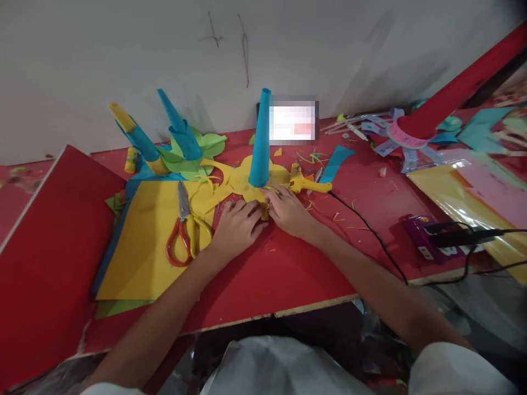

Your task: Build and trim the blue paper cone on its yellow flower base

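Observation:
A yellow paper flower (242, 176) lies on the table with a blue paper cone (261, 140) upright on its middle. My left hand (241, 225) is curled at the flower's near edge, fingers bent by a petal. Close beside it, my right hand (288, 208) has its fingers closed on the same near petal; the fingertips are partly hidden. A yellow glue gun (315, 185) lies just right of the flower, trailing a black cord. Scissors (184, 230) with one red and one yellow handle rest left of my left hand on yellow paper sheets (140, 236).
Behind left stand blue paper cones (187, 140) on green leaf shapes, near a glue stick (130, 160). A red board (53, 258) fills the left. Toward the right are a purple power box (424, 236) with cables, plastic-wrapped paper (465, 192) and a red cone (465, 88). Scraps litter the table.

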{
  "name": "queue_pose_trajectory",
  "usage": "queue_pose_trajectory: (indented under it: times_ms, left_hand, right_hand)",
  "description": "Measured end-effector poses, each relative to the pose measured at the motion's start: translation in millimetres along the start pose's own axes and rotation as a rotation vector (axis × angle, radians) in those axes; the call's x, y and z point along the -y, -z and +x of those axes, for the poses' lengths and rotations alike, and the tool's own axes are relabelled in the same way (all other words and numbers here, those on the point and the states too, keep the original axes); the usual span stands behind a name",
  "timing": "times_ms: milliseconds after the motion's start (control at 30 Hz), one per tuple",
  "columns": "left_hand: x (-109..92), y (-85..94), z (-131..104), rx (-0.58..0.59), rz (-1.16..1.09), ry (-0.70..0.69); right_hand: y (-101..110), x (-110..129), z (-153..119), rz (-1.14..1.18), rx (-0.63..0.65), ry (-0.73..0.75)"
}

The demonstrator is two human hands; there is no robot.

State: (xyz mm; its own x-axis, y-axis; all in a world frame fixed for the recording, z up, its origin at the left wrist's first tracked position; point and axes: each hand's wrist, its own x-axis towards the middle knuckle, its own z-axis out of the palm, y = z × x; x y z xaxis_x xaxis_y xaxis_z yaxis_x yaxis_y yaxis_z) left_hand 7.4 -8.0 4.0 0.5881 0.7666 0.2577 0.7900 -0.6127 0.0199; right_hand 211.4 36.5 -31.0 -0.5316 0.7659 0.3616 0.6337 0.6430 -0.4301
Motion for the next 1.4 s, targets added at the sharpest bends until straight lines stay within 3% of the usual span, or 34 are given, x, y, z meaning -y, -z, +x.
queue_pose_trajectory:
  times_ms: [233, 667, 1400]
  left_hand:
    - [-0.7, 1.6, 0.6, -0.002, 0.003, -0.005]
    - [-0.6, 1.7, 0.5, 0.000, -0.016, -0.009]
    - [0.1, 0.7, -0.1, -0.007, 0.004, -0.012]
  right_hand:
    - [0.5, 3.0, -1.4, -0.015, 0.027, 0.081]
    - [-4.3, 0.0, -1.3, -0.051, 0.030, 0.101]
    - [-3.4, 1.9, -1.1, -0.079, 0.032, 0.057]
